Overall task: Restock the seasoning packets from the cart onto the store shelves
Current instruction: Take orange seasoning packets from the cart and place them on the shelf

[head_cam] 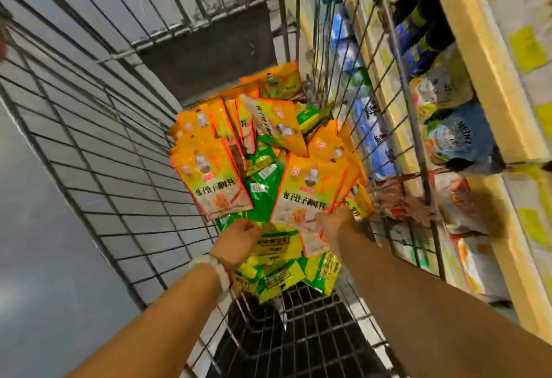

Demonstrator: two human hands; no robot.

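I look down into a wire cart [98, 150] holding a heap of seasoning packets, orange ones [274, 120] on top and green-yellow ones [274, 255] below. My left hand [239, 237], a pale bracelet on its wrist, is curled at the lower edge of a stack of orange packets [212, 177] and appears to grip it. To the right, my right hand [333, 224] grips the bottom of a second, fanned stack of orange packets [310, 192]. Both stacks stand tilted up above the heap.
Store shelves [478, 79] with wooden edges and yellow price tags run along the right, just beyond the cart's right wire wall [385, 94]. Bagged goods [457, 135] fill them. Grey floor lies left of the cart.
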